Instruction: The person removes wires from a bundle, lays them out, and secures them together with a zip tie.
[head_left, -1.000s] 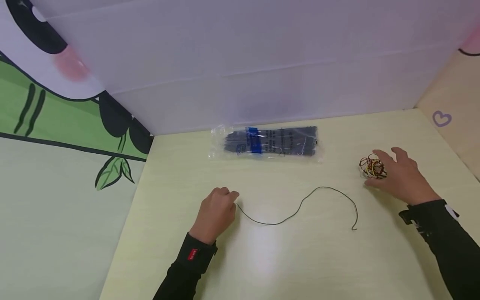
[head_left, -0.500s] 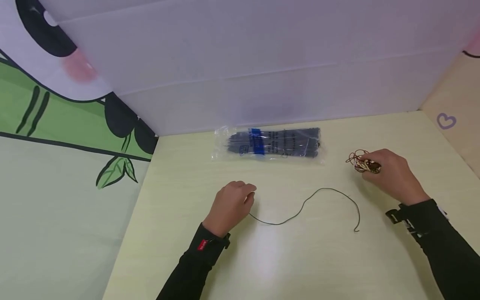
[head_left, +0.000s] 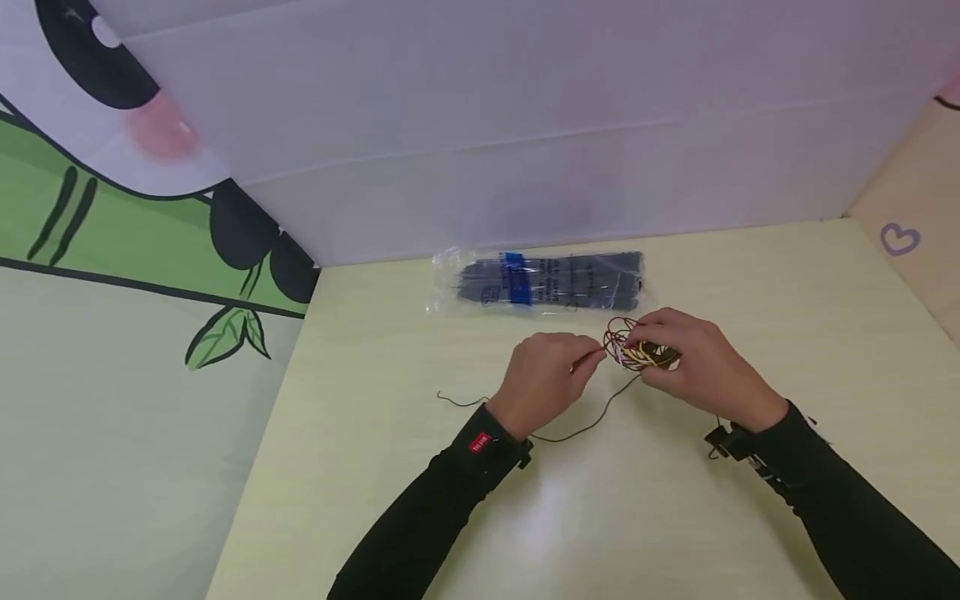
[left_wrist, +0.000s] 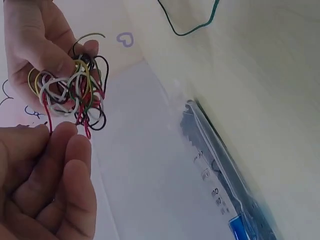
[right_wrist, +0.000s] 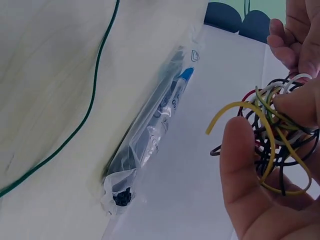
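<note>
A tangled bundle of thin wires (head_left: 628, 350), red, yellow, white and black, is gripped between the thumb and fingers of my right hand (head_left: 701, 367). From the left, my left hand (head_left: 547, 375) pinches a red wire (left_wrist: 49, 117) at the bundle's edge between thumb and forefinger. The bundle is held up off the table, as both wrist views show. In the right wrist view a yellow wire end (right_wrist: 220, 117) sticks out past a fingertip. Below the hands a single dark green wire (head_left: 585, 431) lies in a wavy line on the table, partly hidden by my left wrist and right hand.
A clear plastic bag of dark grey cable ties (head_left: 577, 282) with a blue band lies at the back of the pale table (head_left: 360, 333). Behind it rises a pale wall sheet (head_left: 525, 125). A printed side panel (head_left: 135, 417) stands on the left.
My right hand has picked up the wire bundle and brought it left to the middle. My left hand has let go of the green wire, moved right and pinched a red wire.
</note>
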